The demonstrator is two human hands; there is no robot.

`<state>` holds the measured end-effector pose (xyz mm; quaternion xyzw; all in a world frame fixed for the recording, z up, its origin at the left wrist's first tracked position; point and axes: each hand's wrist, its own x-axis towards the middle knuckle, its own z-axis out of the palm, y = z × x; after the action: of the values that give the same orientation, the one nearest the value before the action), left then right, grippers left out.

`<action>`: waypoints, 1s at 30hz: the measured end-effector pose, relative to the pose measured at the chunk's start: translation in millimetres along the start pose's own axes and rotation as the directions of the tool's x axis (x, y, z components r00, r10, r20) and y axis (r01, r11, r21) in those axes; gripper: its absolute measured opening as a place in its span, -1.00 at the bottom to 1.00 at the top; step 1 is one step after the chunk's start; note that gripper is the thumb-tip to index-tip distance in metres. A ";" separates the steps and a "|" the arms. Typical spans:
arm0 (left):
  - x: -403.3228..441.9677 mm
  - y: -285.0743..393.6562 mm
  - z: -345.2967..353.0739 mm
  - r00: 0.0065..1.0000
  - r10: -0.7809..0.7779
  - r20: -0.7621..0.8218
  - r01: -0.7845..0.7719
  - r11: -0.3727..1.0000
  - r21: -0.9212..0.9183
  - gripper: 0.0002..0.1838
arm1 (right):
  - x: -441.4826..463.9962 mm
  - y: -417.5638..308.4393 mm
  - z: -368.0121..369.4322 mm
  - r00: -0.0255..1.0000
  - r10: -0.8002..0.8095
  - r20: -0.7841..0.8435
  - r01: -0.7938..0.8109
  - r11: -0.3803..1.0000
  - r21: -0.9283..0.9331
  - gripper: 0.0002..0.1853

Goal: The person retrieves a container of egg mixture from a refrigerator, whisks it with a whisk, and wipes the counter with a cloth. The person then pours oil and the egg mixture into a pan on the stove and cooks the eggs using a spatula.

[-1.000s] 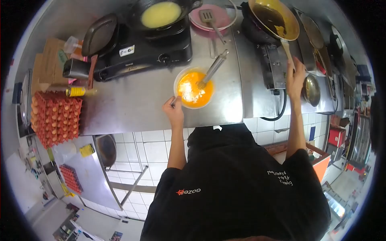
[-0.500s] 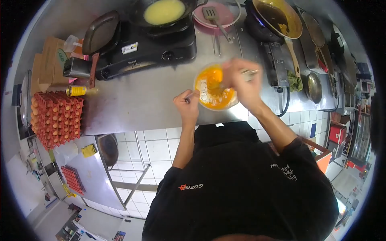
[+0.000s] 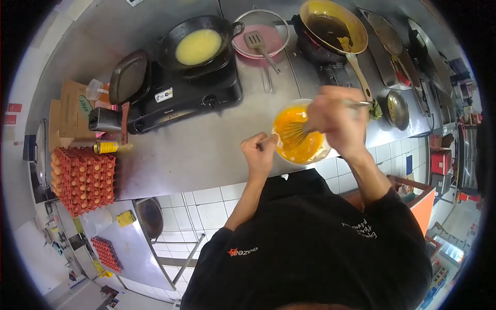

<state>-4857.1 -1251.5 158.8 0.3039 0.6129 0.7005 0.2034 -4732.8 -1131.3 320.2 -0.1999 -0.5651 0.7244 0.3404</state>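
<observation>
A bowl [image 3: 324, 154] of orange-yellow beaten egg [image 3: 299, 153] stands near the front edge of the steel counter, with a pale patch along its right side. My left hand [image 3: 259, 156] is closed on the bowl's left rim, fingers pinched. Wrapped round the handle of a whisk [image 3: 294, 133] is my right hand [image 3: 341, 121], slightly blurred above the bowl's right side. The whisk's wires are down in the egg, and the metal handle end sticks out to the right of the fist.
Behind stands a black gas stove [image 3: 188, 98] carrying a wok [image 3: 173, 54] with pale yellow liquid. A slotted turner [image 3: 261, 46] lies across a strainer [image 3: 283, 44]. A yellow-lined pan [image 3: 356, 31] is at back right. Stacked egg trays [image 3: 85, 181] and a jar [image 3: 106, 148] stand left.
The view has shifted, so the bowl and both hands appear further right and lower. White powder visible on the egg earlier is mostly gone from the surface. The whisk's wires now show clearly.
</observation>
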 end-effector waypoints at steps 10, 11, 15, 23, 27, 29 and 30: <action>-14.7 21.5 19.0 0.986 -0.061 0.153 0.057 0.998 0.035 -0.62 | -28.1 -4.1 -29.4 0.988 -0.142 -0.066 0.127 0.973 -0.191 -0.85; -18.3 22.0 22.1 0.987 -0.088 0.136 0.087 0.996 0.015 -0.61 | -31.8 -20.4 -32.8 0.997 -0.072 -0.005 0.072 0.997 -0.005 -0.81; -16.7 20.3 33.2 0.989 -0.121 0.080 0.126 0.991 -0.052 -0.54 | -32.6 -9.4 -21.4 0.999 -0.037 -0.037 0.021 0.932 -0.361 -0.66; -28.4 21.4 38.7 0.970 -0.134 0.204 0.127 0.991 0.046 -0.69 | -42.3 -5.8 -27.3 0.990 -0.084 -0.115 0.042 0.944 -0.327 -0.73; -26.3 20.4 48.5 0.983 -0.052 0.173 0.045 0.998 0.045 -0.64 | -43.7 -33.4 -52.3 0.997 0.059 0.058 -0.037 0.944 -0.328 -0.74; -31.3 23.7 50.0 0.976 -0.068 0.208 0.054 0.996 0.074 -0.71 | -42.2 -17.1 -54.5 1.000 0.003 -0.022 -0.010 0.949 -0.314 -0.73; -30.7 28.0 53.1 0.967 -0.094 0.236 0.077 0.994 0.077 -0.70 | -46.2 -18.6 -57.1 0.998 -0.013 -0.064 -0.009 0.945 -0.328 -0.72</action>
<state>-4796.3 -1237.3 184.3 0.3662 0.6196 0.6282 0.2955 -4657.5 -1123.2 317.5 -0.2769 -0.6665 0.6130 0.3214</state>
